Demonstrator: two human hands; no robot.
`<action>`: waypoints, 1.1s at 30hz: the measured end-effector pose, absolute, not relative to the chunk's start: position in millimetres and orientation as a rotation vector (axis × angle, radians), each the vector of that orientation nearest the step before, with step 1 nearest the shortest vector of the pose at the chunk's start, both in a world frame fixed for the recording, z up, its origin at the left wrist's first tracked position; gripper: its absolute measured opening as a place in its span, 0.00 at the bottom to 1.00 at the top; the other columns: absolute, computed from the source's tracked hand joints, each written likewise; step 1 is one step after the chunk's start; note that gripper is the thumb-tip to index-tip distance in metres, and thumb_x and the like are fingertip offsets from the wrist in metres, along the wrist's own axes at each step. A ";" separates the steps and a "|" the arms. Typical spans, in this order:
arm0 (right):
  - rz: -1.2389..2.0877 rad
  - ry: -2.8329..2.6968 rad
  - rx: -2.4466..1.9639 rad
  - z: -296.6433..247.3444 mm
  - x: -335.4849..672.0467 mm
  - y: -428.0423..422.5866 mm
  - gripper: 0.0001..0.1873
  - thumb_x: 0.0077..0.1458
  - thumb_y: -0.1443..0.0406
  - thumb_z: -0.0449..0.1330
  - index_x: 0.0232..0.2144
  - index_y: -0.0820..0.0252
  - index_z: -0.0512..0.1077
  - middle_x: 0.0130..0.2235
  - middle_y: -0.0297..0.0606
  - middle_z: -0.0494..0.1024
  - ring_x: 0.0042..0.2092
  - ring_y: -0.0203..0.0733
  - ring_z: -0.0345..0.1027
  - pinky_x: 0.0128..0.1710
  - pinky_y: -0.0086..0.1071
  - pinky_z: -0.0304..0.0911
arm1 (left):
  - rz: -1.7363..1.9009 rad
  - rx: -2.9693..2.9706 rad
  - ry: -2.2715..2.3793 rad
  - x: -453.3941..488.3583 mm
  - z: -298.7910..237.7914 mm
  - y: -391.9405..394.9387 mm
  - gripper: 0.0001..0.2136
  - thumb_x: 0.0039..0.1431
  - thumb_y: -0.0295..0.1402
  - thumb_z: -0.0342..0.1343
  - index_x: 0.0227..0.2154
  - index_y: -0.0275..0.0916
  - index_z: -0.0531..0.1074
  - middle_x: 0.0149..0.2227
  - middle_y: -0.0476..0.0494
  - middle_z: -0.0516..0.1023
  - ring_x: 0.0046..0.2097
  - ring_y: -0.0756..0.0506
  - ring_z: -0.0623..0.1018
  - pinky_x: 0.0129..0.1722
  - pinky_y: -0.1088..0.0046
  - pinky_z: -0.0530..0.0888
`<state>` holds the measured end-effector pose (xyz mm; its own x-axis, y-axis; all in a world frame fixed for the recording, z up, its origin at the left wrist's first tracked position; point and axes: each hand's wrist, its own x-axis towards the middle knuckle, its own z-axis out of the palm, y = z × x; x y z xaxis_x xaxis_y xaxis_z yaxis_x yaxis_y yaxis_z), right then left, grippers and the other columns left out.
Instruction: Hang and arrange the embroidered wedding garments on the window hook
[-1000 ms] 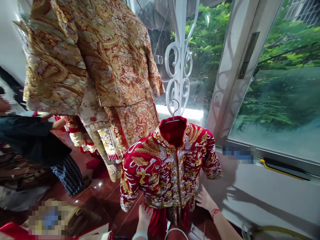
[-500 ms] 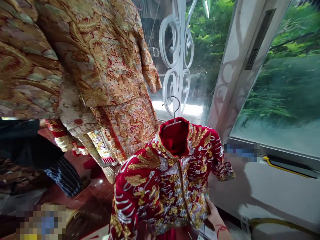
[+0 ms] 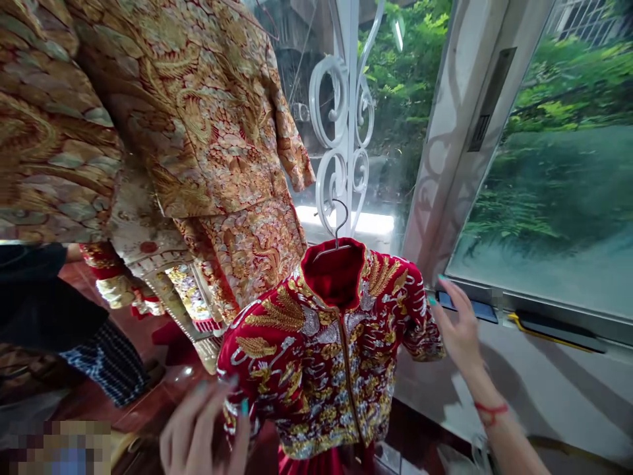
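Note:
A red jacket [image 3: 336,356] with gold and silver embroidery hangs on a metal hanger [image 3: 337,227] in front of me. My left hand [image 3: 205,432] is raised at its left sleeve, fingers spread, blurred, touching or just short of the cloth. On the other side my right hand [image 3: 457,330] is up beside the right sleeve, fingers apart and holding nothing; a red cord circles that wrist. Both hands have teal nails.
A large gold embroidered jacket and skirt [image 3: 198,132] hang high at the left. A white scrolled iron grille [image 3: 346,125] and a glass window [image 3: 558,185] stand behind. Another person in dark clothes [image 3: 44,310] is at the far left on the dark red floor.
Both hands have come up from the jacket's hem to its sleeves. My right hand has let go of the lower edge and now is open beside the sleeve.

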<state>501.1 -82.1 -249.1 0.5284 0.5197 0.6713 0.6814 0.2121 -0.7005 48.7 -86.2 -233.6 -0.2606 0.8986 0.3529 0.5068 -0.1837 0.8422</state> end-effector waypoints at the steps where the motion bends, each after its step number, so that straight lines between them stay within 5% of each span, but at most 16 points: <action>1: -0.187 -1.246 -1.383 -220.8 499.3 -67.0 0.27 0.59 0.53 0.56 0.59 0.52 0.66 0.63 0.42 0.66 0.65 0.52 0.55 0.66 0.52 0.47 | 1.519 1.839 1.694 52.9 -211.8 -69.6 0.27 0.49 0.47 0.61 0.54 0.53 0.70 0.62 0.46 0.67 0.66 0.32 0.60 0.65 0.48 0.59; 3: -0.183 -1.411 -1.330 -187.8 495.5 -38.8 0.24 0.59 0.54 0.57 0.56 0.51 0.70 0.61 0.40 0.69 0.65 0.53 0.56 0.66 0.56 0.40 | 1.523 2.199 1.556 62.3 -177.0 -34.2 0.28 0.55 0.49 0.55 0.57 0.44 0.68 0.60 0.39 0.69 0.63 0.32 0.64 0.65 0.48 0.58; 7: 0.025 -1.349 -1.219 -185.2 498.2 5.2 0.16 0.59 0.56 0.55 0.40 0.55 0.78 0.44 0.42 0.81 0.48 0.50 0.72 0.56 0.49 0.61 | 1.411 2.254 1.433 72.1 -155.0 9.6 0.22 0.62 0.49 0.47 0.51 0.43 0.74 0.51 0.39 0.77 0.53 0.37 0.75 0.55 0.58 0.70; 10: 0.067 -1.263 -1.203 -184.9 503.0 24.3 0.17 0.58 0.55 0.53 0.33 0.57 0.78 0.37 0.43 0.81 0.40 0.49 0.73 0.46 0.43 0.67 | 1.481 2.154 1.359 71.5 -159.7 14.2 0.23 0.61 0.51 0.48 0.50 0.41 0.74 0.49 0.38 0.77 0.52 0.37 0.75 0.52 0.60 0.71; 20: 0.425 -1.403 -1.197 -183.0 510.2 2.7 0.25 0.44 0.54 0.69 0.43 0.61 0.78 0.42 0.43 0.82 0.44 0.52 0.75 0.47 0.44 0.70 | 1.408 2.145 1.361 68.8 -150.8 3.2 0.27 0.59 0.54 0.49 0.52 0.40 0.73 0.52 0.35 0.76 0.54 0.35 0.74 0.56 0.54 0.68; 25: 0.594 -1.382 -1.219 -185.3 520.1 11.4 0.24 0.45 0.50 0.67 0.39 0.61 0.80 0.39 0.42 0.83 0.40 0.51 0.76 0.41 0.41 0.70 | 1.396 2.079 1.307 70.0 -146.8 -0.1 0.28 0.62 0.53 0.44 0.54 0.39 0.71 0.56 0.35 0.74 0.58 0.36 0.72 0.59 0.55 0.66; 33: 1.002 -1.510 -1.226 -144.4 535.6 24.8 0.24 0.36 0.47 0.70 0.27 0.61 0.80 0.26 0.41 0.81 0.26 0.45 0.74 0.25 0.35 0.71 | 1.427 1.888 1.308 63.0 -146.6 2.7 0.33 0.52 0.60 0.51 0.48 0.38 0.76 0.52 0.34 0.78 0.54 0.34 0.75 0.56 0.55 0.70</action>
<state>535.6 24.8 -144.4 -0.0832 0.9840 0.1577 0.2374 0.1733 -0.9558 63.0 2.7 -146.6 0.0230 0.8674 0.4972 0.4201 -0.4596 0.7825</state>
